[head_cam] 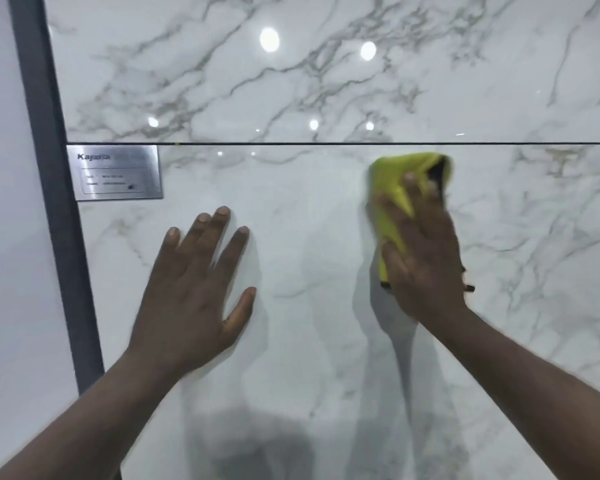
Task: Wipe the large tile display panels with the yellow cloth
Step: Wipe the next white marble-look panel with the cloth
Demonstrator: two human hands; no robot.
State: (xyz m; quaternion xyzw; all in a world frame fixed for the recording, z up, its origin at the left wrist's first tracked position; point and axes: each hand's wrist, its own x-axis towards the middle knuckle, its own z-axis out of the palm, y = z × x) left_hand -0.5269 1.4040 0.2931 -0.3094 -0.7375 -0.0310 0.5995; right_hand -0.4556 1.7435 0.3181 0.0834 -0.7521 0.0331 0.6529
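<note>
Two glossy white marble-look tile panels fill the view, a lower panel (309,237) and an upper panel (326,81), split by a thin dark horizontal joint. My right hand (425,251) presses a folded yellow cloth (400,181) flat against the lower panel, just under the joint; the cloth shows above and left of my fingers. My left hand (194,289) lies flat on the same panel with fingers spread and straight, holding nothing.
A brushed-metal label plate (116,173) is fixed at the lower panel's top left corner. A dark grey vertical frame strip (54,188) borders the panels on the left, with a plain pale panel (4,220) beyond it. Ceiling lights reflect in the tiles.
</note>
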